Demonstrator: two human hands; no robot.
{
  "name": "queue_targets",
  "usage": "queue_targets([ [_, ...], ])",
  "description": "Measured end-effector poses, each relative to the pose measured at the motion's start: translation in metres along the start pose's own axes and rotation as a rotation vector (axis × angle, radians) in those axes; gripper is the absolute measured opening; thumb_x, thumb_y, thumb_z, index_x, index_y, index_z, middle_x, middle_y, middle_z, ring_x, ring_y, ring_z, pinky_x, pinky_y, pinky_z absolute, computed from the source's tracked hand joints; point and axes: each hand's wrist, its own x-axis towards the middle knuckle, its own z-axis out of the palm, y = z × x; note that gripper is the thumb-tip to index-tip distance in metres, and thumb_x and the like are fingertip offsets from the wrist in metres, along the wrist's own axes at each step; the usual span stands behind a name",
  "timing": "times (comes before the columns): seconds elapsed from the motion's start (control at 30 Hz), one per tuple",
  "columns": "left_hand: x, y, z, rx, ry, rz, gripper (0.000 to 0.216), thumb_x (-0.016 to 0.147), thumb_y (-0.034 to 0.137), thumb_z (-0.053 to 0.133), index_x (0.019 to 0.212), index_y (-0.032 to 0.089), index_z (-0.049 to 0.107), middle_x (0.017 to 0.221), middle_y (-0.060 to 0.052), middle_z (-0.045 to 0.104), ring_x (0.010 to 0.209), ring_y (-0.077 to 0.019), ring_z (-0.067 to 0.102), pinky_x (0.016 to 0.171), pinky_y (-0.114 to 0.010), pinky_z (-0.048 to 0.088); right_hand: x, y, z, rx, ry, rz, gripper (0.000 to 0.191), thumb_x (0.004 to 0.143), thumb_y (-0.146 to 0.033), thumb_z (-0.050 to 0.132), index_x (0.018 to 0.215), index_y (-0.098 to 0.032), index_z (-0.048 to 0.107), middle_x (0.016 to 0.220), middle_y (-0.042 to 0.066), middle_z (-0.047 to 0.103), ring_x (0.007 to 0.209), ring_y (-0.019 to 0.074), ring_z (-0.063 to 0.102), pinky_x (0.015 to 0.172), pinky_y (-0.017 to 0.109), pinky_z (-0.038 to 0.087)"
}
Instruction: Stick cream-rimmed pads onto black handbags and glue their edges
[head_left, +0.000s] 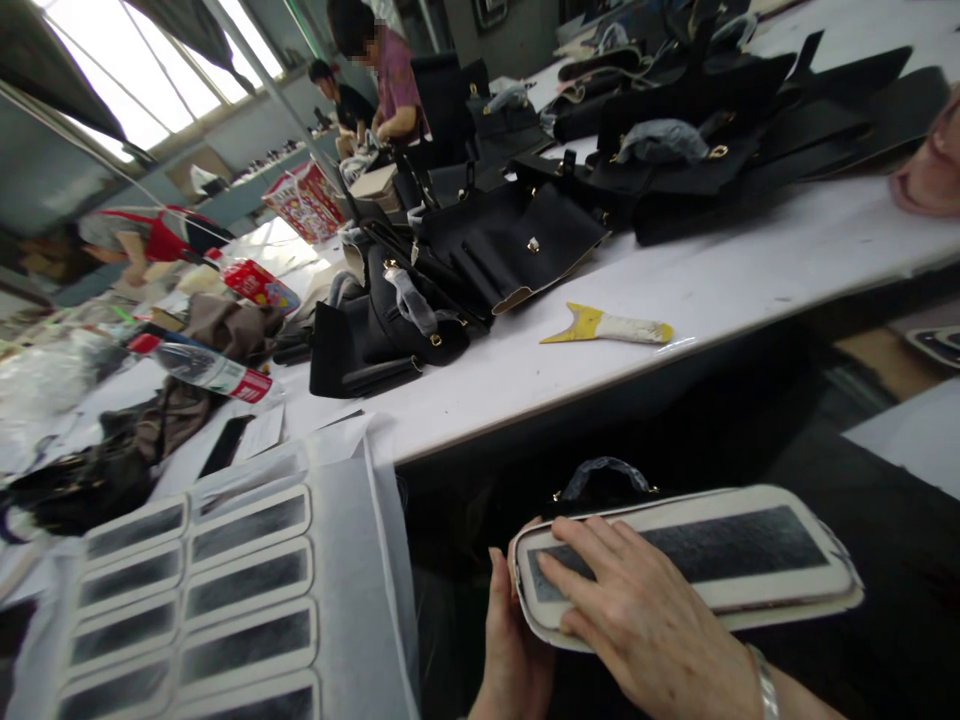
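A white rounded base panel (750,590) with a dark strip along its middle faces up at lower right, on a black handbag. Behind it shows the bag's plastic-wrapped handle (607,475); the dark body blends into the shadow below. My left hand (514,640) grips the left end of the bag, thumb up against the edge, with its other fingers partly hidden. Over the panel's left half lies my right hand (637,600), fingers spread and pressed on the surface. A metallic bracelet (765,685) circles the right wrist.
Several matching panels (247,580) lie in rows on a pale sheet at lower left. A yellow-ended scraper (607,327) and black bag pieces (517,240) lie on the white table (510,375). A bottle (202,370) rests left. Several people (397,85) work behind; someone's hand (930,165) is far right.
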Motion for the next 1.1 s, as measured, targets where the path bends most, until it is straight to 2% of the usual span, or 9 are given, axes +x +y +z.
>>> queue_targets([
  [0.13, 0.001, -0.001, -0.001, -0.017, 0.056, 0.002, 0.042, 0.09, 0.052, 0.06, 0.111, 0.018, 0.076, 0.118, -0.009, 0.074, 0.125, -0.0287, 0.059, 0.114, -0.038, 0.037, 0.0, -0.002, -0.001, 0.017, 0.009, 0.013, 0.031, 0.085, -0.011, 0.057, 0.113, -0.022, 0.064, 0.127, 0.007, 0.064, 0.112, 0.0269, 0.059, 0.094, 0.044, 0.049],
  [0.23, -0.002, -0.003, -0.001, -0.005, 0.082, -0.026, 0.043, 0.089, 0.051, 0.06, 0.107, 0.017, 0.077, 0.115, -0.01, 0.075, 0.124, -0.0295, 0.06, 0.113, -0.039, 0.038, 0.0, -0.002, 0.001, 0.013, 0.015, 0.023, 0.027, 0.086, -0.013, 0.057, 0.11, -0.022, 0.065, 0.127, 0.008, 0.064, 0.113, 0.0268, 0.059, 0.096, 0.043, 0.047],
  [0.33, -0.004, -0.002, -0.002, 0.02, 0.039, -0.04, 0.045, 0.085, 0.054, 0.065, 0.109, 0.018, 0.077, 0.119, -0.009, 0.073, 0.127, -0.0307, 0.057, 0.116, -0.04, 0.035, 0.0, -0.002, 0.004, 0.014, 0.02, 0.023, 0.028, 0.084, -0.014, 0.06, 0.111, -0.022, 0.065, 0.127, 0.008, 0.064, 0.114, 0.0264, 0.058, 0.097, 0.042, 0.046],
  [0.5, -0.007, 0.013, -0.001, 0.098, -0.076, -0.09, 0.049, 0.086, 0.053, 0.066, 0.118, 0.017, 0.072, 0.132, -0.007, 0.067, 0.142, -0.0292, 0.04, 0.121, -0.038, 0.026, -0.004, -0.003, 0.007, 0.008, 0.014, 0.027, 0.033, 0.083, -0.014, 0.061, 0.115, -0.023, 0.063, 0.128, 0.006, 0.064, 0.111, 0.0261, 0.058, 0.095, 0.041, 0.044],
  [0.63, -0.006, 0.023, -0.002, 0.134, -0.128, -0.134, 0.045, 0.092, 0.048, 0.061, 0.124, 0.017, 0.069, 0.133, -0.009, 0.066, 0.139, -0.0302, 0.044, 0.121, -0.043, 0.026, -0.001, -0.003, 0.005, 0.033, -0.034, 0.032, 0.037, 0.081, -0.011, 0.06, 0.115, -0.024, 0.06, 0.129, 0.005, 0.062, 0.112, 0.0258, 0.057, 0.095, 0.041, 0.043],
  [0.77, -0.003, 0.021, -0.005, 0.107, -0.103, -0.077, 0.045, 0.084, 0.044, 0.072, 0.124, 0.023, 0.069, 0.136, -0.005, 0.064, 0.139, -0.0283, 0.045, 0.121, -0.041, 0.025, 0.005, -0.003, 0.0, 0.079, -0.139, 0.025, 0.041, 0.081, -0.009, 0.056, 0.119, -0.024, 0.056, 0.126, 0.005, 0.063, 0.108, 0.0265, 0.057, 0.092, 0.044, 0.044],
  [0.87, -0.003, 0.019, -0.006, 0.102, -0.092, -0.073, 0.047, 0.084, 0.045, 0.072, 0.127, 0.026, 0.067, 0.139, -0.005, 0.062, 0.141, -0.0285, 0.042, 0.122, -0.043, 0.022, 0.008, -0.004, -0.003, 0.066, -0.213, 0.025, 0.045, 0.081, -0.009, 0.052, 0.123, -0.024, 0.054, 0.126, 0.007, 0.061, 0.11, 0.0281, 0.056, 0.091, 0.046, 0.044],
  [1.1, -0.003, 0.019, -0.007, 0.088, -0.086, -0.086, 0.049, 0.082, 0.045, 0.074, 0.125, 0.023, 0.068, 0.141, -0.004, 0.06, 0.146, -0.0285, 0.033, 0.123, -0.04, 0.021, 0.012, -0.01, -0.003, -0.021, -0.139, 0.034, 0.047, 0.077, -0.012, 0.057, 0.123, -0.023, 0.06, 0.129, 0.011, 0.06, 0.111, 0.0279, 0.056, 0.092, 0.043, 0.043],
])
